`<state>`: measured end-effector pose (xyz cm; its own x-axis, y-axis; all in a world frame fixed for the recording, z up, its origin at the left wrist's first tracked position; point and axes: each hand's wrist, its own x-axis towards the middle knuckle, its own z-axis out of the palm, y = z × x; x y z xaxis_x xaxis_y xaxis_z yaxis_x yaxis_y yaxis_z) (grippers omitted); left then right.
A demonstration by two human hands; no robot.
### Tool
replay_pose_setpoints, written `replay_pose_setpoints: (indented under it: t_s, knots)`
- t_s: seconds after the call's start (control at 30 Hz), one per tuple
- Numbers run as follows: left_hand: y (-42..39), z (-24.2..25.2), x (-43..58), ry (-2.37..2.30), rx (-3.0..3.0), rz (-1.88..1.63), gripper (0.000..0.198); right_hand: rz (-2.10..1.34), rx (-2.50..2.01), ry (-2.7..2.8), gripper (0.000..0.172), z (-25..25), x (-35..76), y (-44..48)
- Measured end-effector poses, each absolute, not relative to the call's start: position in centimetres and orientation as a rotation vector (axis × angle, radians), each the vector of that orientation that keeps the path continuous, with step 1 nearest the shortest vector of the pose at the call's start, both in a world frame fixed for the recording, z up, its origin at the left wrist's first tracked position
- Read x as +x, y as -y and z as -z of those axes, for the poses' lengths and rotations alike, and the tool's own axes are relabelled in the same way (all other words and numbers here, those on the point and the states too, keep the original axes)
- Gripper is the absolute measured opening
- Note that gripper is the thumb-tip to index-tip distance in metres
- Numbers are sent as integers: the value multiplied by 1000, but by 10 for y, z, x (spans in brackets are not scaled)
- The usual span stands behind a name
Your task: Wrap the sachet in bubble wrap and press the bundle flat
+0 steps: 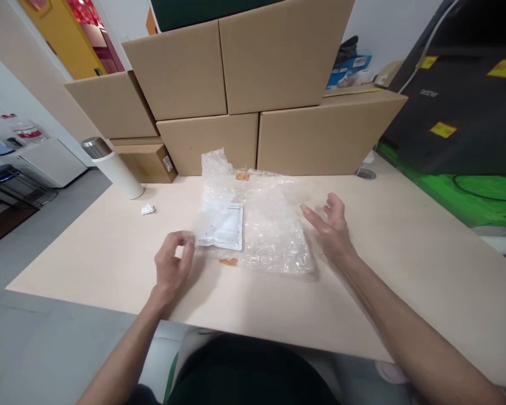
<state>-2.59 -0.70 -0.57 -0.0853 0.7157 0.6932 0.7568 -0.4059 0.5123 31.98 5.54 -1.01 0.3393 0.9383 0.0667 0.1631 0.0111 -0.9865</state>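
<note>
Looking between the hands, we have bubble wrap (pixel 274 236) spread flat on the tabletop (pixel 409 242), with a white packet (pixel 231 225) at its left part. Key relation: the packet lies just right of the left hand (pixel 175 259) and a bit farther out, well apart from the right hand (pixel 331 230), so we mark left as nearer. The packet's right edge runs roughly away from the body; its left part is hazy under or in the plastic, so we can't call a long axis.

Left hand: thumb and fingers curled round, tips nearly together at the wrap's left edge. We can't tell if they pinch film or only rest beside it. Right hand: fingers spread, thumb toward the wrap, nothing held, just off the wrap's right side.

We also log brown tape (pixel 228 262) at the wrap's near edge, between the hands, more tape (pixel 243 175) at its far edge, a scrap (pixel 148 209) beyond and left of the left hand, a flask (pixel 118 171) farther out that way, and boxes (pixel 270 56) stacked beyond both hands.
</note>
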Motion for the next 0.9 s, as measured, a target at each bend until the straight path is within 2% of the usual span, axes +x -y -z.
replay_pose_setpoints:
  t_s: [0.1,0.17,0.23,0.3,0.37,0.47,0.67,0.8,0.9]
  knots:
    - [11,12,-45,1968,-1844,1933,19,-1079,-1367,1028,100,12,317,-55]
    - [17,17,-62,2103,-1699,2013,35,-1182,-1357,1068,97,17,315,-55]
    - [25,19,-78,2192,-1599,1813,48,-1213,-1380,1103,92,22,315,-55]
    - [32,17,-87,2137,-1530,1467,53,-1243,-1398,1090,89,25,315,-56]
    - [35,13,-85,1977,-1532,1184,44,-1283,-1407,1049,88,25,315,-57]
    - [27,5,-63,1848,-1728,984,21,-1286,-1424,992,88,24,316,-58]
    - [-19,-10,-16,2275,-2139,463,42,-1272,-1418,988,87,24,317,-59]
    - [-35,-15,-10,2494,-2177,344,31,-1263,-1427,977,88,29,319,-61]
    - [-36,-15,-13,2501,-2118,350,36,-1254,-1425,1001,84,31,320,-63]
